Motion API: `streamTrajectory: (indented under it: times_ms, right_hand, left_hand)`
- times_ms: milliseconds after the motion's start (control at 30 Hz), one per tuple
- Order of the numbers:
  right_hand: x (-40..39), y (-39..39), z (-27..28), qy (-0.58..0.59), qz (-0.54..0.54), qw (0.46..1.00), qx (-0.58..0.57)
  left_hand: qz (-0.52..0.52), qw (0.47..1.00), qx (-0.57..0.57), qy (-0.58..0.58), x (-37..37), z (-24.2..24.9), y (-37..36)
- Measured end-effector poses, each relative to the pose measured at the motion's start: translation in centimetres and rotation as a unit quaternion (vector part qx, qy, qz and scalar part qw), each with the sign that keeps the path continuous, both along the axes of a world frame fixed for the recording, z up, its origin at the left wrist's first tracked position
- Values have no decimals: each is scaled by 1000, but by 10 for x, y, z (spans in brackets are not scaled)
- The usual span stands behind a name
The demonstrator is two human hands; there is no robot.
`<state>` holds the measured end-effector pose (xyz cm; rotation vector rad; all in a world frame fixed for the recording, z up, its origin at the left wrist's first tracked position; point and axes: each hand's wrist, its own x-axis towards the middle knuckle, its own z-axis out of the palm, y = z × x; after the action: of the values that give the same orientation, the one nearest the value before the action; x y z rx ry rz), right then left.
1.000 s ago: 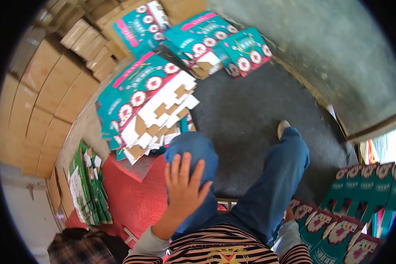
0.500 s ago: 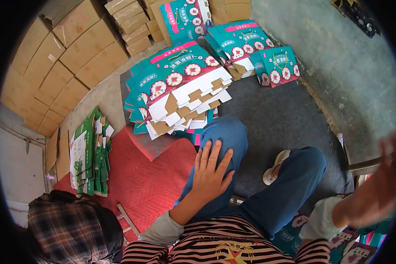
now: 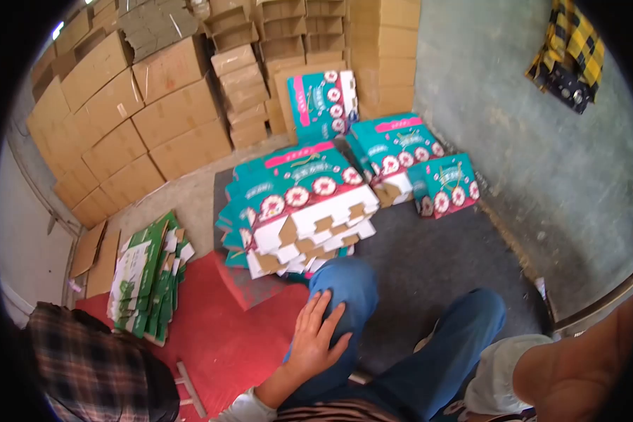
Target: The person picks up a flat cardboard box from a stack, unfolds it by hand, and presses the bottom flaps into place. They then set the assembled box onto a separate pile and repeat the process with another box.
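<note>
My left hand rests with fingers spread on my blue-jeaned left knee, holding nothing. At the far right edge my right hand is raised close to the camera; its fingers run out of sight, so its grip cannot be told. Just past the left knee lies a fanned stack of flat teal cartons with pink bands, round fruit pictures and white and brown flaps.
More teal cartons and a small teal carton lie behind. Brown boxes are piled along the back. Green cartons stand left beside a red mat. Plaid cloth sits lower left; yellow checked cloth hangs on the wall.
The view has tilted up, showing more of the boxes and wall. My right hand has come nearer the camera at the right edge. My left hand stays on the knee.
</note>
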<state>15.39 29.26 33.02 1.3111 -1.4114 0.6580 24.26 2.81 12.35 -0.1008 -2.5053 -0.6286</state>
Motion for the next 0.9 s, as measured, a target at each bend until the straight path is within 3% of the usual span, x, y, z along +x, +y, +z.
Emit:
streamTrajectory:
  times_ms: [100, 200, 300, 400, 500, 633, 833, 900]
  right_hand:
    - [1, -14, 0, -14, 13, 1000, 5]
    - [-9, -31, 1, -43, 19, 999, 2]
    - [-28, -46, -7, -103, 24, 994, 4]
    - [-70, -51, -31, -258, -22, 966, 20]
    - [-128, -44, -86, -469, -92, 874, 90]
    - [-168, -22, -153, -531, -135, 823, 152]
    - [-167, -21, -167, -500, -180, 801, 277]
    - [-169, -20, -169, -478, -189, 804, 300]
  left_hand:
    - [11, 990, 126, 58, 4, -6, -14]
    - [87, 983, 136, 88, -17, -17, -46]
    - [160, 966, 201, 1, -50, -60, -97]
    - [192, 974, 102, -67, -92, -107, -144]
    - [207, 969, -39, -132, -143, -136, -176]
    - [233, 923, -165, -259, -223, -156, -212]
    - [189, 894, -172, -367, -291, -166, -242]
    - [152, 903, -198, -350, -294, -165, -250]
